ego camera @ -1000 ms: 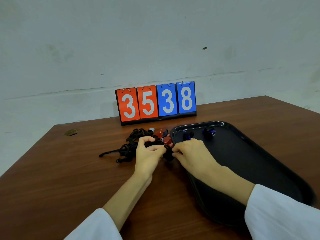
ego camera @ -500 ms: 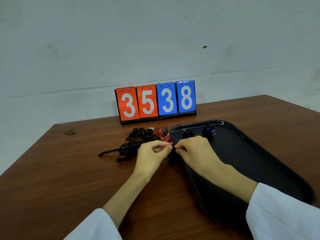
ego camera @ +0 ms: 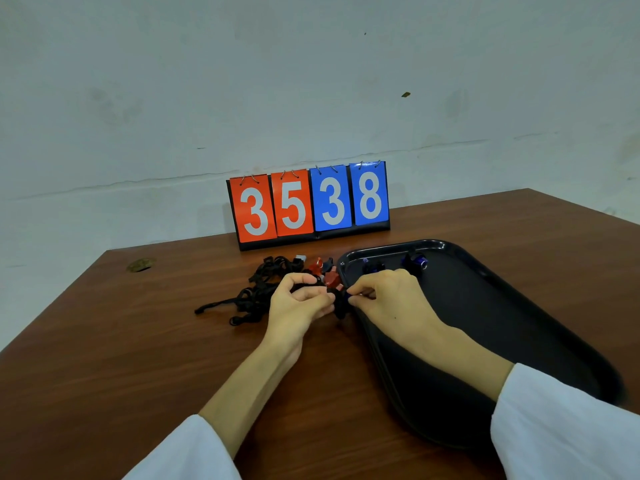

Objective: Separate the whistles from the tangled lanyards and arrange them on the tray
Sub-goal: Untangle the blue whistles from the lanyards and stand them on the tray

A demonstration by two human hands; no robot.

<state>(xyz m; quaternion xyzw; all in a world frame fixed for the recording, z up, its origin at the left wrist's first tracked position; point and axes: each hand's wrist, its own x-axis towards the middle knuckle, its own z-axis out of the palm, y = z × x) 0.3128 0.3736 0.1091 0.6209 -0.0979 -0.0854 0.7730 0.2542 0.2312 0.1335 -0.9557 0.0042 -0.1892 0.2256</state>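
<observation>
Picking at tangled lanyards (ego camera: 254, 294) beside the tray (ego camera: 519, 306).
Left hand (ego camera: 298, 304) and right hand (ego camera: 389, 299) both pinch the black tangle, perhaps at one knot; red whistles (ego camera: 331, 278) lie in it, blue whistles (ego camera: 415, 262) on the tray.

Black lanyards (ego camera: 256, 299) tangled with red whistles (ego camera: 330, 278) beside black tray (ego camera: 485, 323), 2 blue whistles (ego camera: 417, 262) inside

A flip scoreboard (ego camera: 310, 206) stands at the far edge of the table (ego camera: 104, 358). Its two orange cards read 3 and 5; its two blue cards read 3 and 8. Nothing else is readable.
</observation>
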